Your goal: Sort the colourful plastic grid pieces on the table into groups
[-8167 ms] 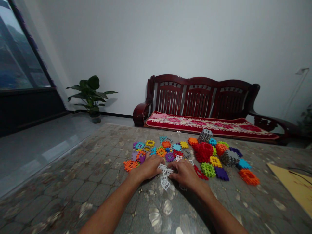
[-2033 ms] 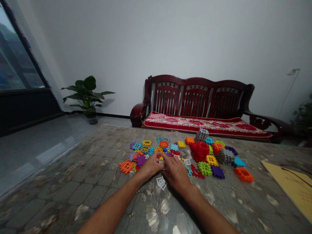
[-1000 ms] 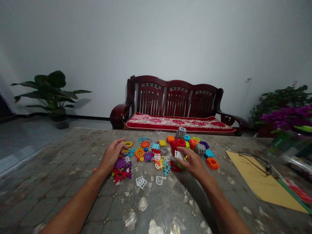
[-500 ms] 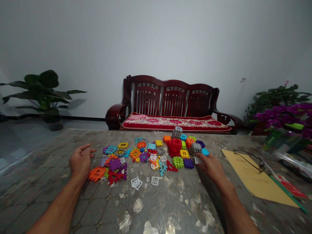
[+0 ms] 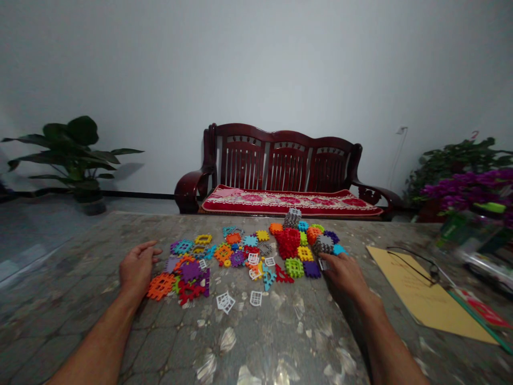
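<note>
A grey, flower-patterned tabletop (image 5: pixel 240 342) stands before a glossy carved wooden bench (image 5: pixel 242 130). Toothed plastic pieces (image 5: pixel 191 271) spread across its middle. At left, the left hand (image 5: pixel 136 268) lies loose and released beside an orange lattice piece (image 5: pixel 161 286). At right, the right hand (image 5: pixel 345 274) partly hides a white lattice piece (image 5: pixel 323 264); whether it is pinched, I cannot tell.

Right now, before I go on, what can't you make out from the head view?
- White lattice piece: head view, partly hidden by the right hand; gripped or merely touched, I can't tell.
- Foot of the rear grey stack: head view, partly hidden behind the red stack.
- Marks on the yellow paper: head view, too small and faint.
- Purple flowers: head view, cut off by the right edge.
</note>
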### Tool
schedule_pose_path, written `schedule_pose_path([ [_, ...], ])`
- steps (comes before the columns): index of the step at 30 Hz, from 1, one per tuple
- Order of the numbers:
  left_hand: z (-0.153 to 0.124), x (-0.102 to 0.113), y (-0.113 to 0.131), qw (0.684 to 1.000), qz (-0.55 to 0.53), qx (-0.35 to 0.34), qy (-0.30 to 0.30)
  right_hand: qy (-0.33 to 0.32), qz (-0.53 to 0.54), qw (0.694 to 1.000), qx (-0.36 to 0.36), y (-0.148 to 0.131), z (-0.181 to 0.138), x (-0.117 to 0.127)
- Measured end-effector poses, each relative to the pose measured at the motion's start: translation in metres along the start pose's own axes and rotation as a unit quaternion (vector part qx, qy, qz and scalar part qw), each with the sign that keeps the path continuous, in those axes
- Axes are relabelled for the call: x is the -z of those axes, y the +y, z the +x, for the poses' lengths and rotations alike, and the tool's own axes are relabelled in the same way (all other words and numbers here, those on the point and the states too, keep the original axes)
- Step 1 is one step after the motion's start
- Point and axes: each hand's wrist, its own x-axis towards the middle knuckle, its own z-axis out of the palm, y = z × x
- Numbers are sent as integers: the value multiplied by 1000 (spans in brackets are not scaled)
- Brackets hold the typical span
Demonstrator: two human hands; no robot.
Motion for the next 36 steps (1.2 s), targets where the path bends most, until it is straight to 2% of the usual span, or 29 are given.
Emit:
schedule_pose_path([
  [6, -2, 1, 2, 1000, 12, 0, -11, -13, 9, 1000, 2, 0, 1, -2],
  [12, -7, 2, 7, 1000, 22, 6, -16, 6, 37, 999, -1, 6, -2, -4],
  [24, -12, 2, 11, 999, 40, 4, -18, -15, -49, 998, -24, 0, -9, 10],
  [36, -6, 1, 4, 999, 48, -5, -26, -15, -66, 997, -43, 0, -6, 2],
])
